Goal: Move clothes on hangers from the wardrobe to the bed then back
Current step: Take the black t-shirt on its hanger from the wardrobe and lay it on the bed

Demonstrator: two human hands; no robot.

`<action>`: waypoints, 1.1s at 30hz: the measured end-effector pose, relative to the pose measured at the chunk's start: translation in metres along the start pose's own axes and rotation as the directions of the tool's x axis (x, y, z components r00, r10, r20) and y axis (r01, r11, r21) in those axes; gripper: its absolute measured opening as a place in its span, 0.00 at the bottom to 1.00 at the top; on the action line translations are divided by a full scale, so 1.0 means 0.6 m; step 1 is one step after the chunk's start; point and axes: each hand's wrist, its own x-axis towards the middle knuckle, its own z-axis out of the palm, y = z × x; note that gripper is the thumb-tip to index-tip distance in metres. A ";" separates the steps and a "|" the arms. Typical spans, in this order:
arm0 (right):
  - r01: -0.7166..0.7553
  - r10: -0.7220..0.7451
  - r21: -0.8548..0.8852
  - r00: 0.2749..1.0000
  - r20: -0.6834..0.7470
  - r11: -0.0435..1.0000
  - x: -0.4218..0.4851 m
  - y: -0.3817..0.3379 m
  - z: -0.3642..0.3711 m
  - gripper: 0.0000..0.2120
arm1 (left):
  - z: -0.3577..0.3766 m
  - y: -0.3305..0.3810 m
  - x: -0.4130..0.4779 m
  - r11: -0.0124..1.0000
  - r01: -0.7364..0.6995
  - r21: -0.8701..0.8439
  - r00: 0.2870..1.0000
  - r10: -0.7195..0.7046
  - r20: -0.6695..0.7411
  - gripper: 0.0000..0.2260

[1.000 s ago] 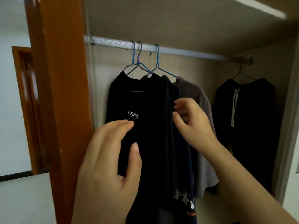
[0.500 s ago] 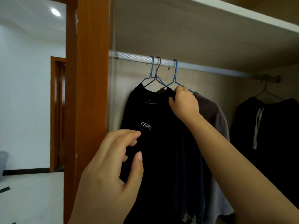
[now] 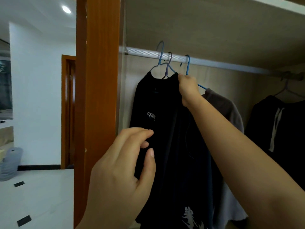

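A black T-shirt [image 3: 148, 100] with a small white logo hangs on a blue wire hanger [image 3: 159, 58] whose hook stands above the silver rail [image 3: 214, 62]. My right hand [image 3: 187, 87] grips the shirt's right shoulder together with the hanger wire there. Behind it hang a dark shirt [image 3: 194, 162] with a white print on a purple hanger [image 3: 168, 65], and a grey-brown shirt [image 3: 226, 109] on another blue hanger [image 3: 188, 66]. My left hand [image 3: 122, 172] is low in front of the black T-shirt, fingers loosely curled, fingertips at the fabric.
The orange wooden wardrobe post [image 3: 99, 96] stands close on the left of the clothes. A black hooded garment [image 3: 277, 126] hangs at the far right of the rail. Beyond the post are a white tiled floor [image 3: 38, 195], a doorway [image 3: 68, 111] and a grey bin [image 3: 9, 162].
My right hand rose from the shirt's middle to its shoulder at the hanger. The leftmost blue hanger's hook has lifted above the rail. My view swung up and left.
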 end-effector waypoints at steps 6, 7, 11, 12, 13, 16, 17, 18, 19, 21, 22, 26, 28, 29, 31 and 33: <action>0.118 -0.113 0.133 0.993 -0.041 0.984 -0.049 0.004 -0.018 0.15 | 0.011 0.003 -0.012 0.992 -0.062 0.106 0.998 0.062 -0.002 0.11; 0.136 -0.131 0.133 0.990 -0.044 0.982 -0.070 0.009 -0.025 0.16 | 0.012 0.002 -0.015 0.993 -0.071 0.097 0.997 0.071 0.004 0.11; 0.173 -0.160 0.166 0.983 -0.089 0.971 -0.173 0.027 -0.070 0.17 | 0.013 -0.002 -0.027 0.992 -0.130 -0.006 0.990 0.130 0.047 0.11; 0.161 -0.146 0.159 0.984 -0.103 0.974 -0.200 0.032 -0.083 0.17 | 0.014 -0.003 -0.030 0.988 -0.140 -0.061 0.988 0.144 0.062 0.11; 0.146 -0.129 0.155 0.984 -0.120 0.977 -0.228 0.036 -0.096 0.17 | 0.014 -0.004 -0.035 0.982 -0.141 -0.129 0.985 0.152 0.080 0.11; 0.074 -0.044 0.162 0.982 -0.181 0.984 -0.313 0.057 -0.135 0.15 | 0.010 -0.011 -0.057 0.940 -0.115 -0.322 0.975 0.168 0.143 0.11; 0.046 -0.014 0.147 0.977 -0.212 0.988 -0.344 0.064 -0.147 0.15 | 0.007 -0.016 -0.067 0.923 -0.108 -0.369 0.971 0.177 0.160 0.11; 0.020 0.013 0.134 0.971 -0.237 0.991 -0.377 0.071 -0.158 0.16 | 0.003 -0.022 -0.079 0.902 -0.099 -0.420 0.968 0.186 0.170 0.11; -0.006 0.040 0.125 0.963 -0.267 0.992 -0.410 0.079 -0.168 0.17 | 0.000 -0.028 -0.093 0.878 -0.086 -0.471 0.965 0.191 0.178 0.11; -0.072 0.110 0.127 0.939 -0.326 0.989 -0.482 0.091 -0.183 0.20 | -0.007 -0.038 -0.126 0.835 -0.040 -0.549 0.955 0.193 0.223 0.11; -0.105 0.142 0.120 0.924 -0.355 0.987 -0.520 0.094 -0.190 0.20 | -0.008 -0.042 -0.144 0.823 -0.007 -0.569 0.946 0.189 0.261 0.11; -0.233 0.234 0.065 0.840 -0.490 0.970 -0.676 0.084 -0.222 0.12 | 0.005 -0.041 -0.212 0.748 0.151 -0.647 0.896 0.173 0.409 0.11; -0.300 0.275 0.048 0.787 -0.552 0.953 -0.752 0.062 -0.237 0.15 | 0.016 -0.027 -0.242 0.720 0.177 -0.671 0.873 0.200 0.444 0.12; -0.325 0.289 0.039 0.770 -0.569 0.945 -0.785 0.050 -0.242 0.15 | 0.021 -0.022 -0.254 0.720 0.187 -0.668 0.861 0.207 0.464 0.13; -0.362 0.303 0.030 0.727 -0.616 0.932 -0.856 0.019 -0.253 0.13 | 0.031 -0.004 -0.279 0.716 0.212 -0.665 0.832 0.226 0.507 0.15; -0.399 0.312 0.028 0.669 -0.675 0.916 -0.924 -0.008 -0.263 0.20 | 0.042 0.015 -0.301 0.723 0.248 -0.645 0.796 0.228 0.561 0.18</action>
